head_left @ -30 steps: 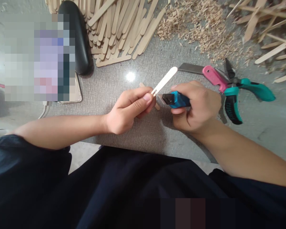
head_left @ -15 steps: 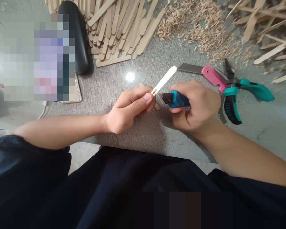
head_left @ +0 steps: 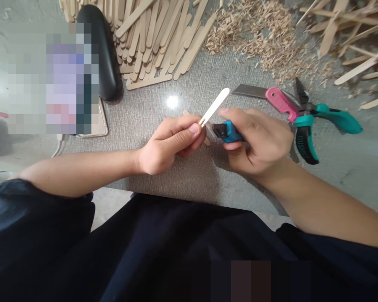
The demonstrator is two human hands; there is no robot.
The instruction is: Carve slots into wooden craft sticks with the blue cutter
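Note:
Between the thumb and fingers of my left hand (head_left: pixel 171 142) is a pale wooden craft stick (head_left: pixel 216 105), its rounded end pointing up and right. A small notch shows in the stick just beside my thumb. My right hand (head_left: pixel 260 134) is wrapped round a blue utility knife (head_left: pixel 231 131) with a black tip. Its short blade points left and sits at or very near the notch; whether it touches I cannot tell. Another craft stick (head_left: pixel 207 141) lies on the table under my left hand, mostly hidden by it.
A heap of craft sticks (head_left: pixel 164 37) lies at the back, with wood shavings (head_left: pixel 255 33) beside it and cut sticks (head_left: pixel 355 29) at far right. A pink-handled knife (head_left: pixel 280 100) and teal pliers (head_left: pixel 337 117) lie right. A black case (head_left: pixel 101 54) and a phone (head_left: pixel 102 121) are left.
My right hand has shifted slightly left with the utility knife, bringing the blade closer to the notch. My left hand still holds the craft stick in nearly the same place.

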